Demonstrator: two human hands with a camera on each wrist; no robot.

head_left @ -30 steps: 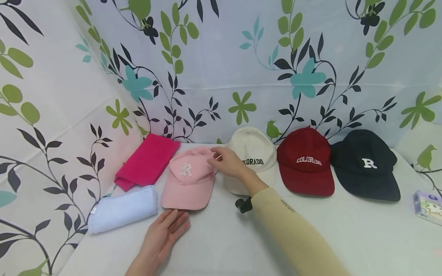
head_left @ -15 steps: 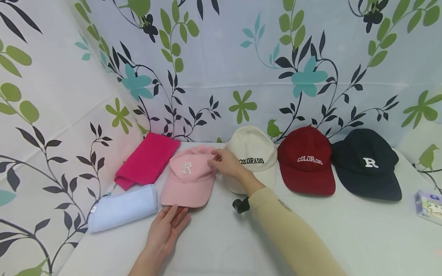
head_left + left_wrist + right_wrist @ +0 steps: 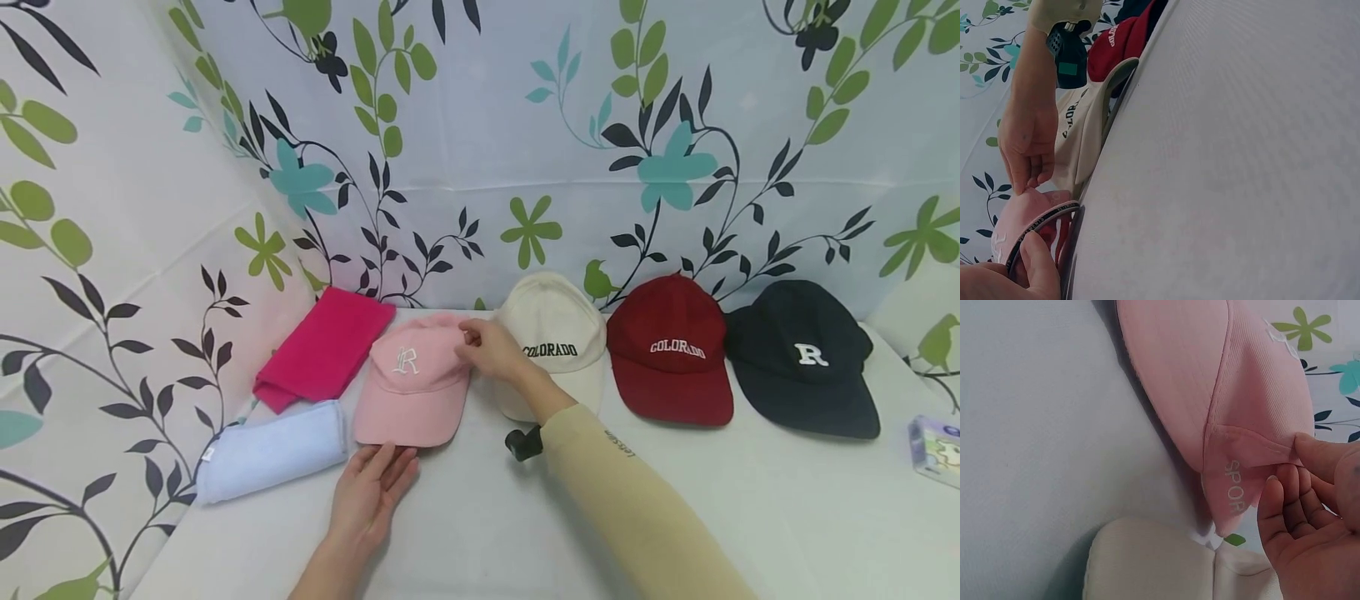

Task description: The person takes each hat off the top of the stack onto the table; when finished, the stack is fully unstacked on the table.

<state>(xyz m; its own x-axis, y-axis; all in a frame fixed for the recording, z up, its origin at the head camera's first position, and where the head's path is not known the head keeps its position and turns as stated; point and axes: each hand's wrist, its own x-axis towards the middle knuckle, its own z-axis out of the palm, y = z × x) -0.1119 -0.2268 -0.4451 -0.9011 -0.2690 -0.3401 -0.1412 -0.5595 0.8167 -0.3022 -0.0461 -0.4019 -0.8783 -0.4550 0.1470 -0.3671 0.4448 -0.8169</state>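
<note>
A pink baseball cap [image 3: 409,417] with a white R on its front rests on the table, brim toward me. My left hand [image 3: 367,500] is at the front edge of that brim, and the left wrist view has its fingers [image 3: 1038,259] on either side of it. The right hand [image 3: 495,354] pinches the cap's side fabric between thumb and fingertips, beside the SPOR lettering [image 3: 1234,486]. Right next to it stands a cream COLORADO cap [image 3: 551,321], partly hidden behind the right hand and forearm.
Farther right sit a dark red COLORADO cap [image 3: 667,392] and a black R cap [image 3: 795,317]. A purple packet [image 3: 936,450] lies at the right edge. Left of the pink cap are a folded magenta cloth [image 3: 322,346] and a rolled light blue cloth [image 3: 273,452]. A patterned curtain [image 3: 465,125] hangs behind.
The pink cap's brim has shifted slightly back, away from me, with the left hand following at its edge. The right hand keeps its hold on the cap's side.
</note>
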